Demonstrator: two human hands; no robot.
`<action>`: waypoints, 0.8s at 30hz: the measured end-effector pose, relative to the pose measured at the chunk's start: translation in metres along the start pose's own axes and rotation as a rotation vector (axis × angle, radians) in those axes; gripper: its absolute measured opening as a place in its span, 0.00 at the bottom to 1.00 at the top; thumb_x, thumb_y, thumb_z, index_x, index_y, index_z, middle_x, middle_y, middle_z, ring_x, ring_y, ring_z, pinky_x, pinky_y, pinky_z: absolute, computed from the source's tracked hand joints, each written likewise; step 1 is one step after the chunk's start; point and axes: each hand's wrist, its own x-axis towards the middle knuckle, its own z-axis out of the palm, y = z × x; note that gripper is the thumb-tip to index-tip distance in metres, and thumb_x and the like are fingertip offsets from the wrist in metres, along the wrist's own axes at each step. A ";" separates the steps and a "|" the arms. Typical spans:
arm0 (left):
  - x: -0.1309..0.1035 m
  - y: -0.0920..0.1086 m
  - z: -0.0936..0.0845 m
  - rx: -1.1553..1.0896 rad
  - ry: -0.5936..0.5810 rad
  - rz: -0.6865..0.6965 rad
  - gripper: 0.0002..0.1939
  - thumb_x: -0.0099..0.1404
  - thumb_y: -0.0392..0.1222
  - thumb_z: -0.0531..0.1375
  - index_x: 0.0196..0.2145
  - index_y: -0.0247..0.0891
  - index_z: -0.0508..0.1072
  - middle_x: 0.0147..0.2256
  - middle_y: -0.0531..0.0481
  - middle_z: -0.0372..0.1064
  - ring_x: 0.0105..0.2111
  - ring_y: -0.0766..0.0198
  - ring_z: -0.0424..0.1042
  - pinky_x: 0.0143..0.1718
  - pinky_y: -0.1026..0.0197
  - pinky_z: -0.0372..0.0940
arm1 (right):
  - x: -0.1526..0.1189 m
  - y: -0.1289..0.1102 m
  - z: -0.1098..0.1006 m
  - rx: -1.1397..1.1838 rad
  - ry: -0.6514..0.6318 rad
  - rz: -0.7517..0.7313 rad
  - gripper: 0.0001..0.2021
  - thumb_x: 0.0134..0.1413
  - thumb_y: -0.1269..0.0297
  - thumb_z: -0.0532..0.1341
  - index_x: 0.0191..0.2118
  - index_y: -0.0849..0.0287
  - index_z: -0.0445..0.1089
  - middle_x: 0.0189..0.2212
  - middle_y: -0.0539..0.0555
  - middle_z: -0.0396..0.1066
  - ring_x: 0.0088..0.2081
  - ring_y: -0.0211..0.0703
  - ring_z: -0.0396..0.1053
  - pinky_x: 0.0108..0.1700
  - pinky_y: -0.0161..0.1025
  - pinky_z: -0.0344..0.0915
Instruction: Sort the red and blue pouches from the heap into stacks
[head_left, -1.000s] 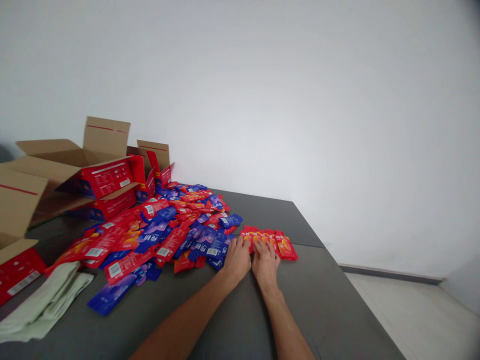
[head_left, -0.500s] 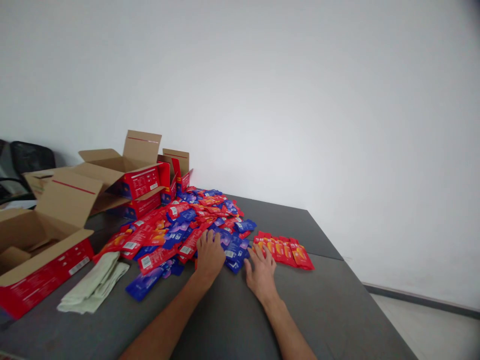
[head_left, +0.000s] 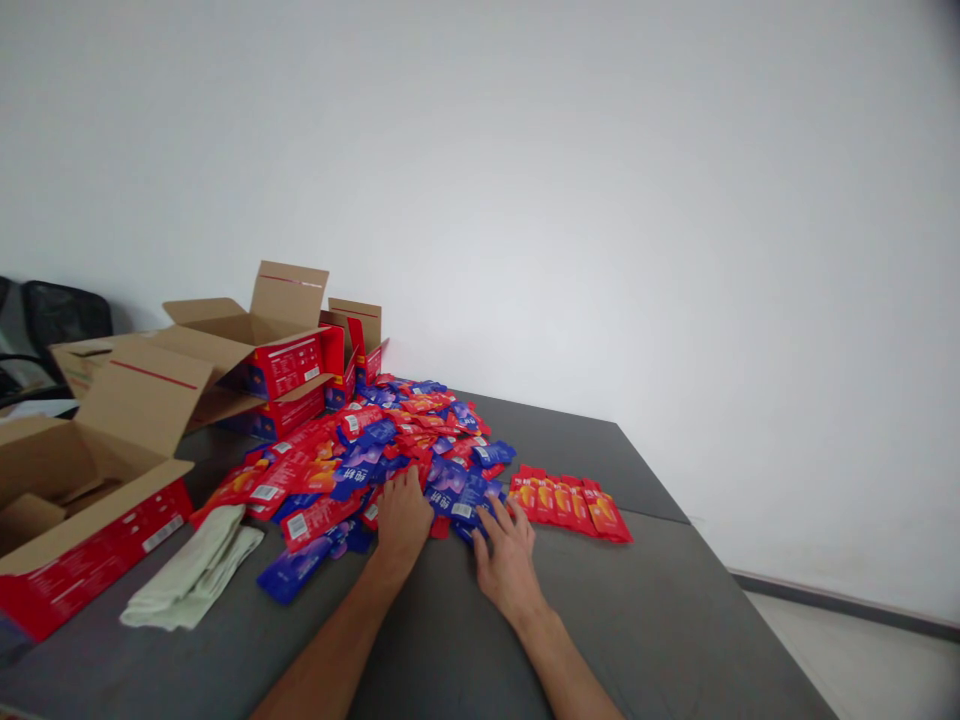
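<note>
A large heap of red and blue sachets [head_left: 360, 465] lies in front of me. My left hand [head_left: 405, 515] is at its near edge, fingers curled down and closed on a red sachet [head_left: 414, 468], with the thumb side partly hidden. To the right, my right hand [head_left: 508, 555] rests with fingers apart on the edge of blue sachets [head_left: 469, 497]. Just beyond that hand, several red sachets [head_left: 562, 502] with orange pictures lie overlapping in a neat row.
An open red carton [head_left: 97, 550] stands at the near left, with more open cartons [head_left: 289, 365] stacked behind it. A folded pale cloth [head_left: 191, 570] lies between the near carton and the heap. The dark table [head_left: 637, 620] meets a white wall at the back.
My left hand has shifted slightly left, off the blue sachets and onto a red one. My right hand has moved a little left and nearer, onto the blue sachets' edge.
</note>
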 end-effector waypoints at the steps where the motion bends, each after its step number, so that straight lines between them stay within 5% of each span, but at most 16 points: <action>1: 0.001 0.000 0.000 -0.064 0.005 0.015 0.22 0.62 0.33 0.52 0.54 0.32 0.66 0.48 0.36 0.71 0.52 0.50 0.68 0.53 0.51 0.59 | 0.000 0.001 0.001 0.013 0.005 0.000 0.20 0.62 0.63 0.53 0.58 0.49 0.67 0.63 0.52 0.59 0.64 0.55 0.49 0.62 0.54 0.51; 5: -0.001 0.008 0.001 -0.443 0.006 0.013 0.18 0.63 0.35 0.53 0.51 0.36 0.69 0.49 0.40 0.72 0.51 0.53 0.69 0.53 0.54 0.62 | 0.002 0.002 0.001 0.125 0.054 0.009 0.19 0.63 0.61 0.53 0.57 0.52 0.69 0.60 0.56 0.63 0.62 0.53 0.54 0.62 0.52 0.54; 11: -0.018 0.034 0.010 -1.177 -0.356 -0.092 0.16 0.52 0.37 0.62 0.41 0.39 0.71 0.36 0.49 0.76 0.34 0.60 0.74 0.35 0.62 0.68 | 0.002 0.001 -0.007 0.500 0.091 0.156 0.20 0.62 0.56 0.54 0.56 0.56 0.68 0.46 0.58 0.74 0.47 0.45 0.70 0.51 0.39 0.66; 18: -0.015 0.035 0.004 -1.400 -0.389 -0.169 0.16 0.57 0.54 0.62 0.30 0.36 0.72 0.26 0.54 0.70 0.24 0.67 0.67 0.27 0.65 0.62 | 0.001 -0.002 -0.011 0.782 -0.050 0.219 0.15 0.59 0.53 0.57 0.37 0.59 0.74 0.25 0.50 0.72 0.28 0.41 0.67 0.34 0.35 0.63; 24: -0.006 0.025 0.003 -1.510 -0.433 -0.280 0.17 0.52 0.52 0.66 0.27 0.35 0.71 0.22 0.56 0.67 0.21 0.69 0.64 0.25 0.65 0.59 | 0.002 -0.001 -0.011 0.972 -0.192 0.265 0.14 0.55 0.52 0.60 0.33 0.59 0.71 0.22 0.46 0.65 0.24 0.36 0.59 0.28 0.32 0.55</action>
